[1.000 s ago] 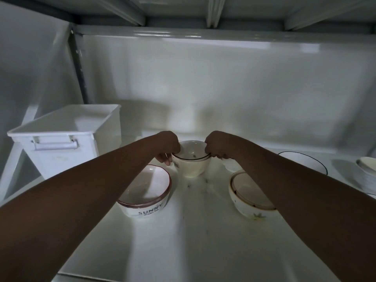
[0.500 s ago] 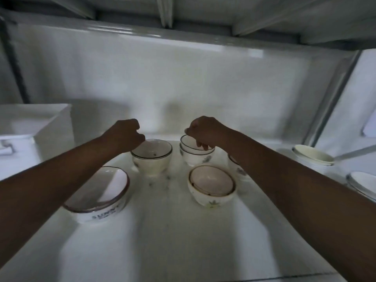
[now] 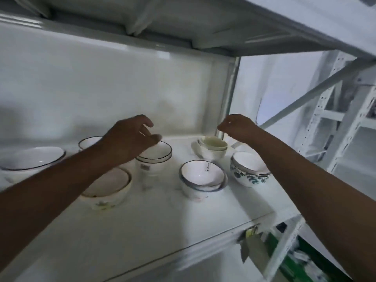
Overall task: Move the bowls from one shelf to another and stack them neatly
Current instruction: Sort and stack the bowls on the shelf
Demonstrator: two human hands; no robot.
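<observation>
Several bowls stand on the white shelf. My left hand hovers with fingers spread and curved just above a stack of black-rimmed white bowls, holding nothing. My right hand hangs with loosely bent fingers above a stack of cream bowls at the back right, also holding nothing. In front of that stack stand a grey-rimmed stack and a blue-leaf patterned stack. A brown-rimmed cream bowl sits under my left forearm.
A wide black-rimmed bowl and a smaller bowl sit at the left. The shelf above hangs low overhead. A steel upright closes the right back corner. Green packaging lies on the level below, and another rack stands to the right.
The view has swung right along the shelf. Both hands have left the small bowls at the centre and now hover over stacks further right, the left hand's fingers uncurled.
</observation>
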